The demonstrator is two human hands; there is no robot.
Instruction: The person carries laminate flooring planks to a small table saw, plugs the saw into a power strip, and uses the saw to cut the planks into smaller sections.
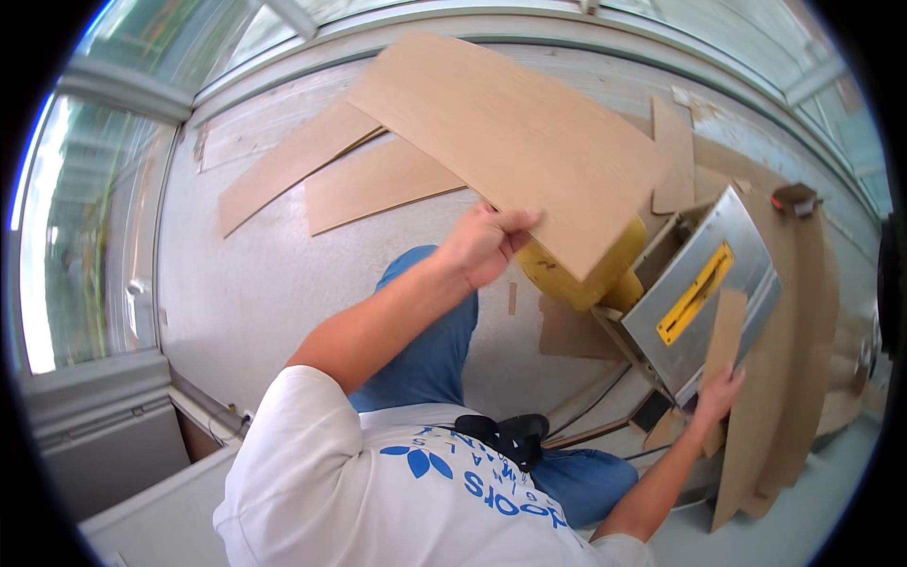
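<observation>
My left hand (488, 244) grips the near edge of a large thin wooden panel (510, 132), thumb on top and fingers beneath. The panel is raised over the floor and partly covers a yellow rounded object (567, 279). In my right hand (720, 392) is a narrow wooden strip (726, 331), held by its lower end over a table saw (704, 283). The saw has a tilted-looking silver top with a yellow slotted insert (696, 294). Whether the strip touches the saw top I cannot tell.
More wooden panels (378, 184) lie on the floor beyond my left arm. Another board (672, 156) rests behind the saw. Brown cardboard sheets (789, 378) run along the right side, with a small dark red-and-black item (795, 200) on them. A black cable (590, 402) crosses the floor. Windows enclose the far and left sides.
</observation>
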